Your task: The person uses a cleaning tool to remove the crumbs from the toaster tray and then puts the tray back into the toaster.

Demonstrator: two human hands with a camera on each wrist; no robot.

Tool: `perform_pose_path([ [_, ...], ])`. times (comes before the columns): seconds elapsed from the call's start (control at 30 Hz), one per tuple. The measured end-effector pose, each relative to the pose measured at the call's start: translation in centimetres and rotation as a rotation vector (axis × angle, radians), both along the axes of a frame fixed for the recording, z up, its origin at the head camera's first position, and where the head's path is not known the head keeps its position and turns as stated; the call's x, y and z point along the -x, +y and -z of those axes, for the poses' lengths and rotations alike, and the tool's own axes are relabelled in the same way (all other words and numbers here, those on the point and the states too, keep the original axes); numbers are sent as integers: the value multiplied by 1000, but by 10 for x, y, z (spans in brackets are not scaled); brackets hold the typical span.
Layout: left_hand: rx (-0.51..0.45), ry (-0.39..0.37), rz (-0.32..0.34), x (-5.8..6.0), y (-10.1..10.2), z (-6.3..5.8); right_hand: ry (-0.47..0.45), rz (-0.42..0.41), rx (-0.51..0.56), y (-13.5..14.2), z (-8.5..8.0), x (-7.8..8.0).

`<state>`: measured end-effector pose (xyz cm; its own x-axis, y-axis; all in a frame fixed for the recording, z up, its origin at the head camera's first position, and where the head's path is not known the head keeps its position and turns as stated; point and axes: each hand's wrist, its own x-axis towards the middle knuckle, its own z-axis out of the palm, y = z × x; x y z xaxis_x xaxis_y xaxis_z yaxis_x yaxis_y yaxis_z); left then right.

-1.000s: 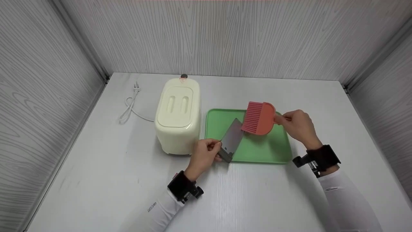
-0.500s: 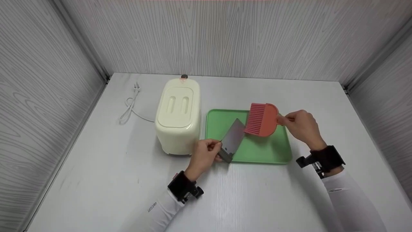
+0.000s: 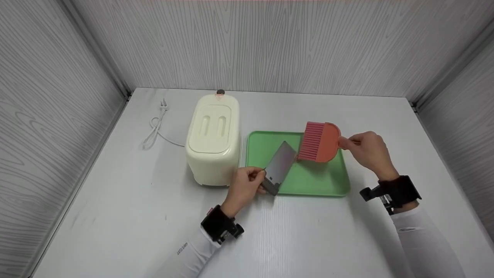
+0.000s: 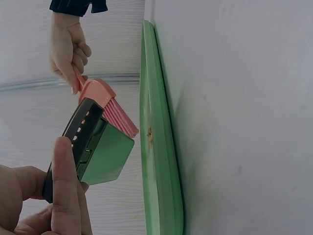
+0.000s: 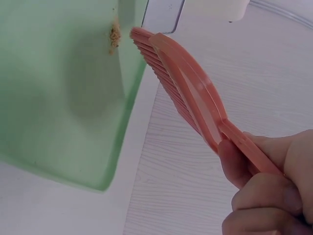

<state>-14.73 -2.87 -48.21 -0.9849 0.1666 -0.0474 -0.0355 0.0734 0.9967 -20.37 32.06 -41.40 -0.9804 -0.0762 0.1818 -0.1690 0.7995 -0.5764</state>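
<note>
My left hand pinches the dark edge of a thin metal crumb tray, which is tilted over the near left part of a green tray. In my right hand is the handle of an orange brush with pink bristles. The bristles point left, a little to the right of the crumb tray's far end. A small pile of brown crumbs lies on the green tray near the bristle tips. From the left wrist view, the brush is partly hidden behind the crumb tray.
A cream toaster with a lid on top stands just left of the green tray, close to my left hand. Its white cord and plug lie on the white table at the left. Wood-grain panels enclose the back and sides.
My right hand has moved to the right with the brush, opening a gap between the bristles and the crumb tray. My left hand and the crumb tray have stayed in place.
</note>
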Motion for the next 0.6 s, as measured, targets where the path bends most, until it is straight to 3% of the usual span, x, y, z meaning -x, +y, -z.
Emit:
perform_pose_path([
  [0.23, -10, -18, -2, 0, 0, -1, -47, 23, 81, 2, 2, 1],
  [0.6, 4, -4, -12, 0, -1, 0, -219, -15, 277, -14, 9, 4],
])
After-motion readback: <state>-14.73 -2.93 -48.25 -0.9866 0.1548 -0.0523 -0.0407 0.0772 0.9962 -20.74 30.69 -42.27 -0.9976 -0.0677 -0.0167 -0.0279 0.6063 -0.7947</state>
